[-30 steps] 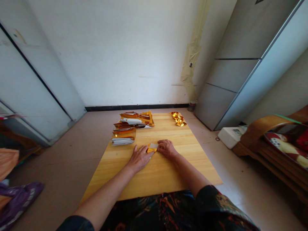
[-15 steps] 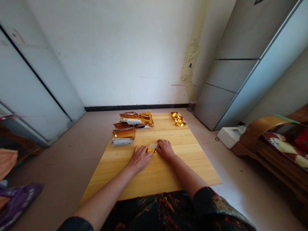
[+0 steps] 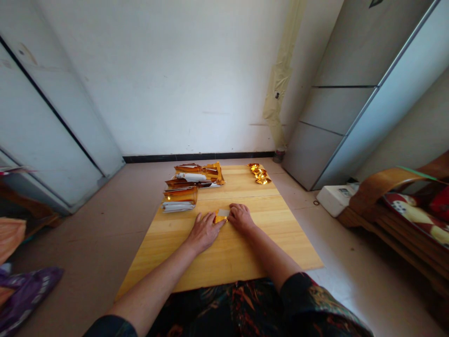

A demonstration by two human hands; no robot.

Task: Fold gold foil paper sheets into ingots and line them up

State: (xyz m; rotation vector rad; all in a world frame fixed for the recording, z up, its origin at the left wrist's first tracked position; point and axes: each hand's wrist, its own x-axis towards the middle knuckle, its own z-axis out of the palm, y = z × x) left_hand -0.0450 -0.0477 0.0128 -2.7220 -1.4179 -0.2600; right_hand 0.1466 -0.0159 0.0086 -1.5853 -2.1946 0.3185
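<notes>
A small folded piece of gold foil paper (image 3: 221,215) lies on the wooden table (image 3: 228,252), white side partly up. My left hand (image 3: 203,230) rests flat beside it, fingers stretched, with the fingertips on its left edge. My right hand (image 3: 240,217) has its fingers curled and pressed on the paper's right edge. Both hands hold the paper down against the tabletop.
Stacks of gold foil sheets (image 3: 180,198) and more stacks (image 3: 199,175) sit at the table's far left. A few folded gold pieces (image 3: 259,173) lie at the far right. A grey cabinet (image 3: 336,117) and a wooden seat (image 3: 396,196) stand to the right.
My hands and the paper have stayed almost in place; the right hand has closed in slightly over the paper's right edge.
</notes>
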